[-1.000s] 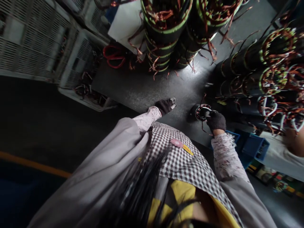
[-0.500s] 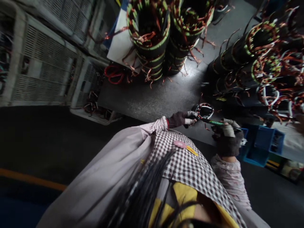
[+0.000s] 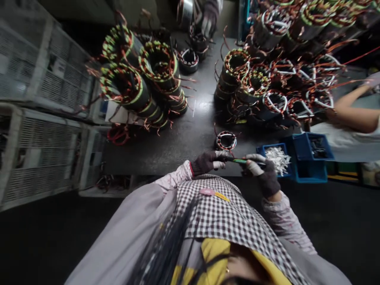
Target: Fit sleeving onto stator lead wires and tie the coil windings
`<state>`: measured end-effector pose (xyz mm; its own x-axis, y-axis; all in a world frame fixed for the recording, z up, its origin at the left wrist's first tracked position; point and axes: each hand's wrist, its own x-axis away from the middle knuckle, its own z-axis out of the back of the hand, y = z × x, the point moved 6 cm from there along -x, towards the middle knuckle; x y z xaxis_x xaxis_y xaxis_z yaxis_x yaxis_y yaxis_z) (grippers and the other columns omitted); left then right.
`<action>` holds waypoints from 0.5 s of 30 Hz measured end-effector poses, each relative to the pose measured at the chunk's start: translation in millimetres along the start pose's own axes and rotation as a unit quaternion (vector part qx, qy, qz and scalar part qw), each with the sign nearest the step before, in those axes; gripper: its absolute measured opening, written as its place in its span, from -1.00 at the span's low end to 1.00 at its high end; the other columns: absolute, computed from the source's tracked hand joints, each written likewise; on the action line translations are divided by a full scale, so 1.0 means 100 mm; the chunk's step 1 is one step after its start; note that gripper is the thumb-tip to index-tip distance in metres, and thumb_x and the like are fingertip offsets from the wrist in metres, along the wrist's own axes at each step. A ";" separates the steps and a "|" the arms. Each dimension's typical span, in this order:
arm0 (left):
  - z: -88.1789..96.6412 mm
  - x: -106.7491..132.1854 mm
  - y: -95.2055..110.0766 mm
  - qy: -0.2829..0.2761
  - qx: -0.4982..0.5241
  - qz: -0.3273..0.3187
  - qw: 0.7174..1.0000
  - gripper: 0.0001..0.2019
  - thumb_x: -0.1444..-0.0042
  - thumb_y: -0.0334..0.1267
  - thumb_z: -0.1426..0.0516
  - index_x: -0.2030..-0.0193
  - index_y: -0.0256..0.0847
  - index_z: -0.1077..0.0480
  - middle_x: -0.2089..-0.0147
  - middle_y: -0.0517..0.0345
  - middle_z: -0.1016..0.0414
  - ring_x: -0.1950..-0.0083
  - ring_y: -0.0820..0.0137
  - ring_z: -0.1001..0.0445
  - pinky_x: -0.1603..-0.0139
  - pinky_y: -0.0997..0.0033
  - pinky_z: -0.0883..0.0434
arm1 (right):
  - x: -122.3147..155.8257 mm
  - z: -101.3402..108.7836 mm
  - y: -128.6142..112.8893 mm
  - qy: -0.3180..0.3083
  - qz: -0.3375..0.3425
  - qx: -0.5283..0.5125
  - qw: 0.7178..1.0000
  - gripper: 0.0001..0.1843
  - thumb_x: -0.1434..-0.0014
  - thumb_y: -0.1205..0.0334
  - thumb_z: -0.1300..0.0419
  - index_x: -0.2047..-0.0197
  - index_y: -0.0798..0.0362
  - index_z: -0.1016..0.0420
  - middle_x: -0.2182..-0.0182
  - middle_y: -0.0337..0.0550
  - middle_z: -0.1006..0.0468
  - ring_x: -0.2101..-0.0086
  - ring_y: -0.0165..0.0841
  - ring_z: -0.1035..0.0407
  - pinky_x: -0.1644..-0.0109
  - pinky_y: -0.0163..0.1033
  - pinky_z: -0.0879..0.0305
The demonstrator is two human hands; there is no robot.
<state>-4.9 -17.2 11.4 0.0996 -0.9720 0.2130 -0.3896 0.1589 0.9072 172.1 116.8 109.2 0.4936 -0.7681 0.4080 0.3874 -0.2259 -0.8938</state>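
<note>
Gloved with bare-looking light fingertips, my left hand [image 3: 209, 161] is closed in a pinch beside the near side of a small wound stator [image 3: 218, 141]. What sits between its fingers is too small to make out. My right hand [image 3: 264, 174], in a dark glove with light fingers, is wrapped round a slim hand tool with a green and black handle [image 3: 239, 160]. The tool lies roughly level, its far end reaching my left fingertips. The stator rests on the dark table, with white lacing and thin reddish leads sticking out.
Stacked stators [image 3: 160, 75] stand at the left, more stacks [image 3: 237, 75] at the right. Blue bins [image 3: 310, 174] sit at the right edge, one with white pieces [image 3: 277, 158]. White crates [image 3: 50, 146] line the left. A co-worker's gloved hand [image 3: 210, 19] is at the back, another's arm [image 3: 356, 107] right.
The view has swung, showing more of the table's far side and the co-workers. My right hand and the tool have come closer to my left hand, and the tool is more level.
</note>
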 end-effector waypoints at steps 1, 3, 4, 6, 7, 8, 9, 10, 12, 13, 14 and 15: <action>-0.06 -0.02 0.04 -0.012 -0.022 -0.008 1.000 -0.44 -0.07 -0.02 -0.46 -0.19 -0.21 -0.66 0.00 -0.01 -0.70 0.10 0.30 -0.59 0.15 0.37 -0.54 | -0.02 -0.01 0.06 -0.046 -0.015 0.016 0.999 -0.43 -0.02 -0.25 -0.62 0.16 0.07 -0.75 0.37 -0.08 -0.74 0.43 -0.27 -0.59 0.34 -0.17 -0.60; -0.17 -0.04 0.08 -0.023 -0.057 -0.003 0.998 -0.44 -0.08 0.08 -0.47 -0.13 -0.20 -0.66 -0.04 -0.03 -0.71 0.05 0.26 -0.60 0.08 0.32 -0.55 | -0.04 -0.04 0.17 -0.140 -0.025 0.046 0.989 -0.43 -0.09 -0.26 -0.57 0.08 0.06 -0.79 0.33 -0.08 -0.76 0.38 -0.24 -0.61 0.26 -0.14 -0.62; -0.23 -0.05 0.08 -0.019 -0.067 0.013 0.998 -0.42 -0.09 0.16 -0.45 -0.12 -0.18 -0.65 0.00 -0.01 -0.70 0.09 0.28 -0.59 0.09 0.32 -0.54 | -0.04 -0.04 0.21 -0.179 -0.018 0.063 0.982 -0.44 -0.12 -0.25 -0.55 0.03 0.05 -0.80 0.28 -0.06 -0.78 0.32 -0.20 -0.64 0.19 -0.10 -0.64; -0.33 -0.10 0.01 0.009 -0.072 0.060 0.996 -0.38 -0.19 0.35 -0.34 -0.10 -0.15 -0.60 0.17 0.08 -0.63 0.26 0.36 -0.49 0.23 0.36 -0.47 | 0.00 -0.03 0.28 -0.218 0.013 0.098 0.971 -0.49 -0.19 -0.19 -0.50 -0.04 -0.01 -0.82 0.12 -0.04 -0.82 0.13 -0.10 -0.70 -0.03 0.00 -0.65; -0.37 -0.13 -0.05 0.034 -0.070 0.086 0.993 -0.37 -0.25 0.42 -0.25 -0.07 -0.14 -0.57 0.26 0.13 -0.57 0.34 0.39 -0.43 0.30 0.37 -0.42 | 0.03 -0.01 0.31 -0.210 0.029 0.110 0.971 -0.52 -0.22 -0.17 -0.47 -0.06 -0.04 -0.82 0.07 -0.04 -0.83 0.05 -0.05 -0.70 -0.12 0.05 -0.63; -0.41 -0.17 -0.11 0.062 -0.069 0.108 0.990 -0.36 -0.32 0.46 -0.14 -0.01 -0.14 -0.54 0.32 0.16 -0.50 0.39 0.41 -0.37 0.35 0.37 -0.38 | 0.07 0.01 0.33 -0.190 0.040 0.117 0.974 -0.54 -0.25 -0.16 -0.44 -0.07 -0.07 -0.82 0.04 -0.05 -0.83 0.01 -0.03 -0.70 -0.19 0.08 -0.60; -0.46 -0.21 -0.17 0.086 -0.074 0.123 0.986 -0.36 -0.38 0.45 -0.04 0.05 -0.14 -0.52 0.34 0.17 -0.47 0.40 0.40 -0.35 0.37 0.36 -0.38 | 0.10 0.03 0.36 -0.165 0.046 0.117 0.978 -0.56 -0.28 -0.16 -0.41 -0.08 -0.09 -0.82 0.03 -0.06 -0.83 0.00 -0.01 -0.70 -0.21 0.10 -0.59; -0.51 -0.26 -0.22 0.104 -0.088 0.128 0.982 -0.37 -0.43 0.42 0.03 0.11 -0.13 -0.49 0.33 0.14 -0.47 0.39 0.39 -0.37 0.35 0.35 -0.40 | 0.12 0.04 0.40 -0.143 0.045 0.110 0.983 -0.56 -0.30 -0.16 -0.38 -0.08 -0.10 -0.82 0.03 -0.06 -0.83 0.00 -0.02 -0.70 -0.22 0.10 -0.58; -0.61 -0.37 -0.26 0.113 -0.137 0.118 0.977 -0.39 -0.49 0.33 0.10 0.15 -0.13 -0.48 0.25 0.08 -0.54 0.30 0.35 -0.46 0.26 0.33 -0.48 | 0.14 0.07 0.50 -0.119 0.024 0.080 0.989 -0.54 -0.31 -0.17 -0.34 -0.08 -0.08 -0.81 0.07 -0.05 -0.83 0.07 -0.06 -0.69 -0.13 0.05 -0.59; -0.66 -0.43 -0.27 0.102 -0.166 0.110 0.975 -0.41 -0.51 0.30 0.11 0.13 -0.13 -0.49 0.21 0.05 -0.57 0.25 0.33 -0.50 0.21 0.31 -0.51 | 0.13 0.10 0.56 -0.116 0.005 0.059 0.991 -0.52 -0.29 -0.19 -0.34 -0.07 -0.05 -0.81 0.12 -0.05 -0.82 0.15 -0.10 -0.67 -0.04 0.00 -0.60; -0.72 -0.48 -0.26 0.085 -0.195 0.105 0.971 -0.44 -0.52 0.27 0.09 0.08 -0.13 -0.51 0.18 0.04 -0.59 0.21 0.31 -0.52 0.16 0.30 -0.53 | 0.12 0.17 0.64 -0.116 -0.019 0.036 0.992 -0.49 -0.24 -0.21 -0.36 -0.03 -0.01 -0.80 0.21 -0.05 -0.80 0.25 -0.15 -0.64 0.08 -0.05 -0.58; -0.76 -0.54 -0.26 0.067 -0.228 0.105 0.966 -0.48 -0.51 0.25 0.05 -0.01 -0.12 -0.53 0.15 0.05 -0.61 0.17 0.29 -0.55 0.11 0.28 -0.55 | 0.09 0.28 0.72 -0.110 -0.043 0.014 0.993 -0.47 -0.19 -0.23 -0.38 0.01 0.02 -0.80 0.33 -0.06 -0.76 0.36 -0.20 -0.58 0.22 -0.11 -0.54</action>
<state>69.2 44.3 4.1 0.1922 -0.8840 0.4262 0.0268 0.4389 0.8981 226.2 109.8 53.4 0.6144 -0.5971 0.5157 0.4556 -0.2651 -0.8498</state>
